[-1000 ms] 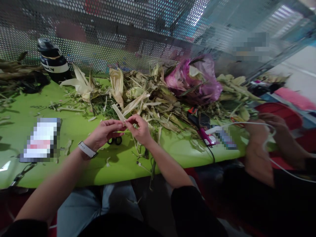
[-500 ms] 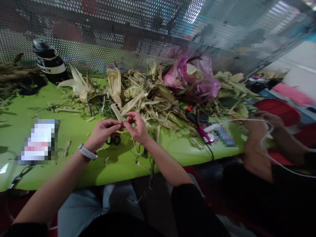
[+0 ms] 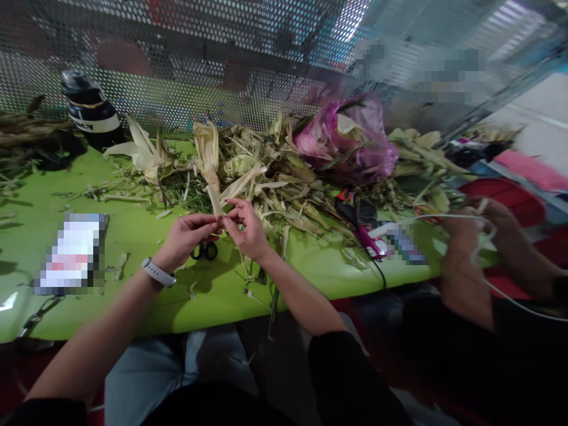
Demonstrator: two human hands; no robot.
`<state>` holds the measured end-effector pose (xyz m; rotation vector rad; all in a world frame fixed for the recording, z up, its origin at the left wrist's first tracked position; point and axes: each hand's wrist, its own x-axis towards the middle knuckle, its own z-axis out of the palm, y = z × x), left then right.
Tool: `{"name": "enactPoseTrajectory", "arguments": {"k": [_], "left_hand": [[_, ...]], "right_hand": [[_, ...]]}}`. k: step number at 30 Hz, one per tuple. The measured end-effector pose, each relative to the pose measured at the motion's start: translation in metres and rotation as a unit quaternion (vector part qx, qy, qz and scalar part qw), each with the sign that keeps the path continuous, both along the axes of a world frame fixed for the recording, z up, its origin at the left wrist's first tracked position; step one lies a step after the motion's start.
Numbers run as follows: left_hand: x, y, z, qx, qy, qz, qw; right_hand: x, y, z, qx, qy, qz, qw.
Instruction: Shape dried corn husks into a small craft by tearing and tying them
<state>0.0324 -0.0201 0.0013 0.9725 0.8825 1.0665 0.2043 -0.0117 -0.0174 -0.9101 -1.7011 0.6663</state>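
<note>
Black sleeves and blue denim fill the bottom of the frame, and from them two bare forearms are stretched up toward the middle. A white wristband is worn on the left wrist. Just left of centre, the left hand and the right hand are brought together fingertip to fingertip. A narrow pale strip of dried corn husk is pinched between them at its lower end, with its free end standing up and leaning left. Both hands are closed to a thumb-and-finger pinch on it, the other fingers loosely curled.

The strip is judged very light, thin and papery. It would be easily bent, readily split along its grain and torn if tugged, so it is best held near its base, flat between the pads, with gentle pressure.

Under the hands, black-handled scissors lie on the lime-green table top. Beyond, a heap of dry corn husks is spread across the middle. A crumpled pink plastic bag is seen upper right of centre and a black bottle at upper left. Both are backed by a perforated metal screen. At the right edge, another person's hand is occupied with a white cable.
</note>
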Motion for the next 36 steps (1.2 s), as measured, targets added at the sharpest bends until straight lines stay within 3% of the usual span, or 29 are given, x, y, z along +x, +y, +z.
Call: {"name": "enactPoseTrajectory", "arguments": {"k": [9, 19, 26, 36], "left_hand": [[-0.001, 0.002, 0.006, -0.114, -0.091, -0.006, 0.989], [-0.003, 0.001, 0.016, -0.181, -0.162, -0.037, 0.969], [-0.003, 0.001, 0.014, -0.188, -0.169, -0.058, 0.966], [0.006, -0.006, 0.006, -0.147, -0.172, -0.014, 0.974]], "right_hand": [[0.001, -0.001, 0.0, -0.008, 0.022, 0.003, 1.0], [0.012, 0.006, 0.012, 0.154, -0.072, 0.038, 0.985], [0.012, 0.006, 0.007, 0.18, -0.104, 0.012, 0.978], [0.002, -0.003, 0.005, 0.186, -0.087, -0.051, 0.977]]}}
